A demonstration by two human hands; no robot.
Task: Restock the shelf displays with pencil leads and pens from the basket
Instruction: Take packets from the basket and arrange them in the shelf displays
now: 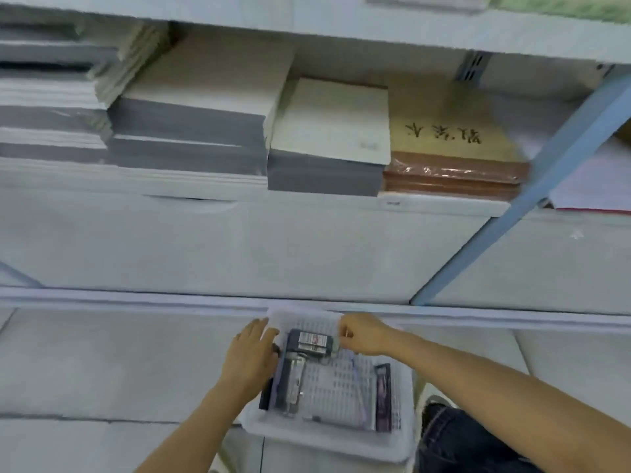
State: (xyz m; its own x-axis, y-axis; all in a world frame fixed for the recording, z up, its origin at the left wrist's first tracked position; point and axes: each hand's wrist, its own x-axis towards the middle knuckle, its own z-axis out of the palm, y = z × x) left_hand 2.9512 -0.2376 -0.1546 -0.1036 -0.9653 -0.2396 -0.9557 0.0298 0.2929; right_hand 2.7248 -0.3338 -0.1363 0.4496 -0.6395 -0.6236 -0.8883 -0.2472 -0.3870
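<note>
A white perforated plastic basket point(327, 438) sits low in the middle of the view, below the shelf front. Inside it lie a dark box with a white label point(310, 342), a dark pack along the left wall point(285, 384) and a narrow dark pack at the right point(382, 392). My left hand point(251, 356) rests on the basket's left rim with its fingers at the far corner. My right hand point(362, 334) is curled at the far right rim and pinches the end of the labelled box. Motion blur hides the fine detail.
Above, a white shelf point(239, 199) carries stacks of grey and white paper pads point(327, 138) and a brown wrapped stack with black characters point(454, 155). A blue upright point(546, 186) slants at the right. Pale drawer fronts lie below. A knee in dark jeans point(454, 438) is beside the basket.
</note>
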